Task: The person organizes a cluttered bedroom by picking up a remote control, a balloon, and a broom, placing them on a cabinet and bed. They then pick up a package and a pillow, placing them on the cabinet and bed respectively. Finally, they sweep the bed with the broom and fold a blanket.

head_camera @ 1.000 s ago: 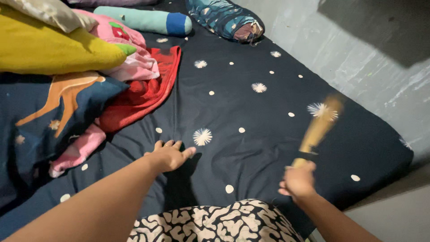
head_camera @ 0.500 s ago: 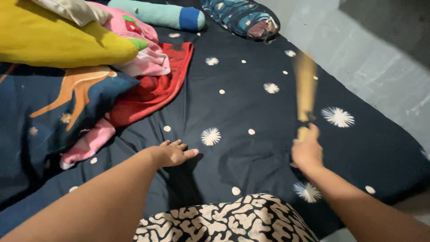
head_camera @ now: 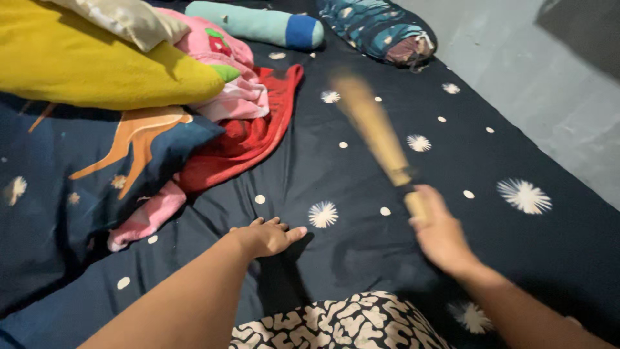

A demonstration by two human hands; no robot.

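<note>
Right hand: my right hand is closed around the handle of a straw-coloured bed-beater broom, held above the bed sheet; the brush end points up and away from me and is blurred with motion
Left hand: my left hand lies open, palm down and fingers spread, pressing flat on the sheet just left of a white starburst print; it holds nothing
Broom position: raised over the middle of the sheet, not touching the fabric as far as I can tell
Done so far: I judge the open stretch of sheet in front of my hands already lies fairly flat and bare, with only soft creases near my left hand
Left to do: the part of the sheet under the bedding pile is covered, and I would say it cannot be reached with the broom while that heap sits there
In the way: on the left of the sheet a yellow pillow rests on a navy blanket with an orange figure, with a pink cloth and a red blanket spilling out beside them
Far end: a teal bolster with a blue end and a dark patterned bolster lie at the top of the sheet
Right of the sheet: grey floor
Near edge: my black-and-cream patterned clothing
</note>
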